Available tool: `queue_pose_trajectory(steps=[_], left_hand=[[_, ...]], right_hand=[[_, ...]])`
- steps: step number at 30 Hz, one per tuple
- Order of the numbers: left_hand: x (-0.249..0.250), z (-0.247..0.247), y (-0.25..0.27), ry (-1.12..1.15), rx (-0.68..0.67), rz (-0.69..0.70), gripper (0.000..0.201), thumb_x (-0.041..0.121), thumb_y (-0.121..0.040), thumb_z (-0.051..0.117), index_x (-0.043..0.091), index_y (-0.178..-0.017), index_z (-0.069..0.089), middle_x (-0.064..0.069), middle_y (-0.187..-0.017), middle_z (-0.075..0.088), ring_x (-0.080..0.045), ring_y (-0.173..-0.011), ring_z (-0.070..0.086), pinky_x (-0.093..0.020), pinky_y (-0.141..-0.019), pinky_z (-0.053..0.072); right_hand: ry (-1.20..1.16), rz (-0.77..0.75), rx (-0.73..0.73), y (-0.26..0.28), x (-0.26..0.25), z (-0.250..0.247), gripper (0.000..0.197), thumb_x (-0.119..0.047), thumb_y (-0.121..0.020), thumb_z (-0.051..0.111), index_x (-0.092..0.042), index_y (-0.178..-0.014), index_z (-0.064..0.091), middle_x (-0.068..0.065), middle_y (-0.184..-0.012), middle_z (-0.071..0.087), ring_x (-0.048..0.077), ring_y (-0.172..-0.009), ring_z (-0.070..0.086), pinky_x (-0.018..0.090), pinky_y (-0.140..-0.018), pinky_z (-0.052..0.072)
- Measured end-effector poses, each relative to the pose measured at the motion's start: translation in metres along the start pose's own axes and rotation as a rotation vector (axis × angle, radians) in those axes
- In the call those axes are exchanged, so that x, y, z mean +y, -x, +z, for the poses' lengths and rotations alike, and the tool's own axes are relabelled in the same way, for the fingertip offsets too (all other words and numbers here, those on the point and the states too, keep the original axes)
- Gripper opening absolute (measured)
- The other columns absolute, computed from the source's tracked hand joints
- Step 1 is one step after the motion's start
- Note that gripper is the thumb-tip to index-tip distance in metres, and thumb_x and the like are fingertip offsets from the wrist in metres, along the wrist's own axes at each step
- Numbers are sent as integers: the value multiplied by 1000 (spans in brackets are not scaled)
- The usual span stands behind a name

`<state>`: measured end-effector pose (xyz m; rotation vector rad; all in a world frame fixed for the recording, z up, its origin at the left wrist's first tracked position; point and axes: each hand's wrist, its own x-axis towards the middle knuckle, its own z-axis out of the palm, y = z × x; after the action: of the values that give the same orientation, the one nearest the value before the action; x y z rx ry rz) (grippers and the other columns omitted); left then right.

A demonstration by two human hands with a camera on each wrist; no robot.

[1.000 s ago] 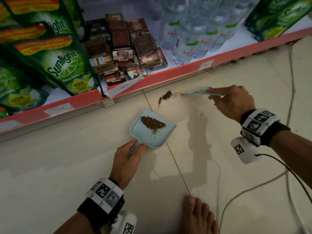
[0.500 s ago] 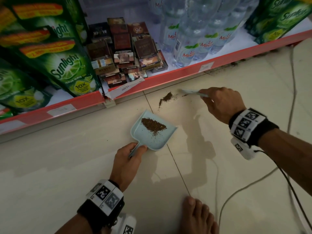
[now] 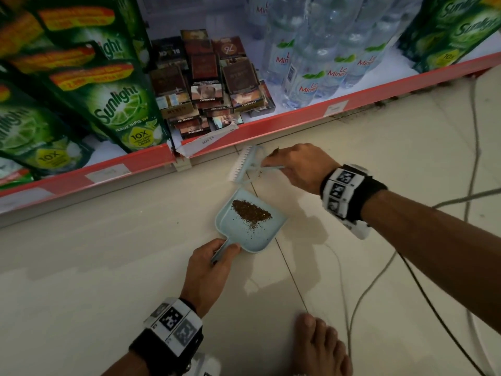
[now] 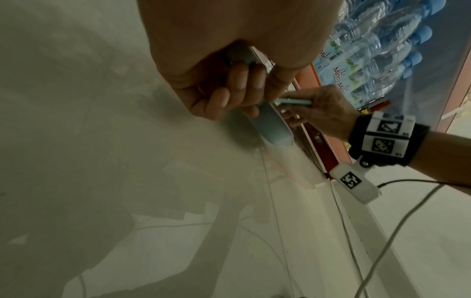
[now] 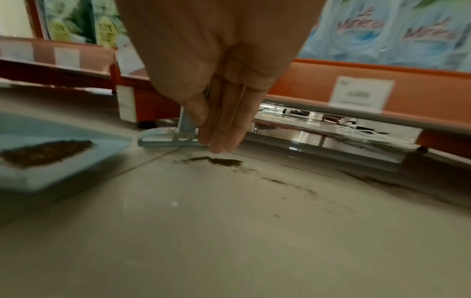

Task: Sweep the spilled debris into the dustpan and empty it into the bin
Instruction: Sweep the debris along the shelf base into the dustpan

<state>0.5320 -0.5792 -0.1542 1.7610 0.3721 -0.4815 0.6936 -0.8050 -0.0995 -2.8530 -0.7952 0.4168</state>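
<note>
A light blue dustpan (image 3: 244, 237) lies flat on the tiled floor with a pile of brown debris (image 3: 250, 210) in it. My left hand (image 3: 217, 253) grips its handle (image 4: 239, 56). My right hand (image 3: 298, 166) holds a small light blue brush (image 3: 242, 164) by its handle, the white bristles down near the shelf base, just beyond the dustpan's mouth. In the right wrist view a small heap of loose debris (image 5: 219, 161) lies on the floor on the near side of the brush head (image 5: 165, 139), to the right of the dustpan (image 5: 63, 175). Thin trails of crumbs run off to the right.
A low shelf with a red front edge (image 3: 271, 123) borders the floor, stocked with green Sunlight pouches (image 3: 116, 104), cigarette packs (image 3: 211, 85) and water bottles (image 3: 320, 58). Cables (image 3: 360, 291) lie on the tiles at right. A bare foot (image 3: 320, 346) stands near the bottom edge.
My right hand has carried the brush leftward, over the floor heap, to a spot close to the shelf and the dustpan's mouth. The left hand and dustpan have stayed put.
</note>
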Motion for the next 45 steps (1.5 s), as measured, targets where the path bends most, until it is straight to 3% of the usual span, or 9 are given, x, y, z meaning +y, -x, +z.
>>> queue_pose_trajectory(steps=[6, 12, 15, 20, 29, 35, 40, 43, 45], left_hand=[[1, -9, 0, 10, 6, 15, 36, 27, -92, 63, -7, -81, 58, 11, -49, 36, -13, -51, 32, -31, -52, 28], [-1, -8, 0, 16, 8, 13, 40, 27, -92, 63, -10, -82, 56, 8, -53, 35, -16, -54, 31, -33, -55, 27], [-3, -8, 1, 11, 7, 15, 40, 29, -92, 63, -9, -82, 57, 10, -51, 35, -14, -53, 31, -32, -53, 27], [-8, -10, 4, 3, 11, 22, 40, 30, -92, 63, -9, -82, 57, 9, -52, 36, -14, -52, 32, -33, -53, 28], [-11, -7, 3, -24, -5, 25, 39, 31, -92, 63, -6, -81, 59, 11, -49, 39, -13, -51, 34, -33, -53, 30], [-2, -1, -2, 0, -23, 24, 39, 30, -91, 63, -1, -72, 52, 11, -50, 37, -13, -52, 33, -32, -52, 28], [1, -4, -6, 28, 0, 19, 38, 28, -91, 64, 4, -66, 49, 12, -51, 36, -12, -52, 32, -31, -53, 27], [0, -6, -6, 24, 7, 18, 36, 27, -91, 64, 10, -63, 49, 12, -50, 35, -13, -52, 32, -32, -54, 27], [-1, -6, -4, 24, 12, 6, 35, 27, -91, 64, 12, -63, 49, 11, -51, 35, -13, -52, 31, -33, -55, 27]], right_hand=[[-118, 77, 199, 44, 44, -9, 32, -9, -93, 61, -24, -120, 71, 10, -110, 75, 38, -86, 72, 48, -75, 57], [-434, -8, 385, 21, 6, -14, 23, -29, -94, 65, -16, -110, 75, -11, -92, 74, 4, -76, 67, 21, -67, 58], [-473, -48, 402, -1, -24, -13, 20, -34, -94, 65, -16, -97, 73, -27, -82, 62, -2, -68, 61, 11, -61, 51], [-481, 30, 314, -10, -41, 0, 29, -35, -97, 59, -9, -89, 70, 6, -73, 71, 24, -62, 67, 42, -63, 57], [-783, 431, 340, 0, -4, 15, 30, -30, -94, 62, -8, -76, 69, 3, -69, 74, 17, -60, 71, 23, -56, 52], [-865, 614, 264, -22, -4, 17, 25, -28, -92, 64, -14, -71, 66, 5, -69, 75, 16, -55, 71, 22, -49, 51], [-661, 672, 332, 5, 40, 0, 27, -27, -93, 63, -2, -87, 71, 12, -75, 73, 4, -45, 65, 19, -45, 52], [-666, 691, 395, 17, 51, -11, 24, -23, -94, 61, -4, -84, 70, 13, -74, 72, 17, -53, 69, 25, -53, 54], [-797, 668, 421, 13, 41, -13, 20, -16, -95, 60, 0, -86, 66, 14, -69, 68, 12, -47, 65, 22, -47, 52]])
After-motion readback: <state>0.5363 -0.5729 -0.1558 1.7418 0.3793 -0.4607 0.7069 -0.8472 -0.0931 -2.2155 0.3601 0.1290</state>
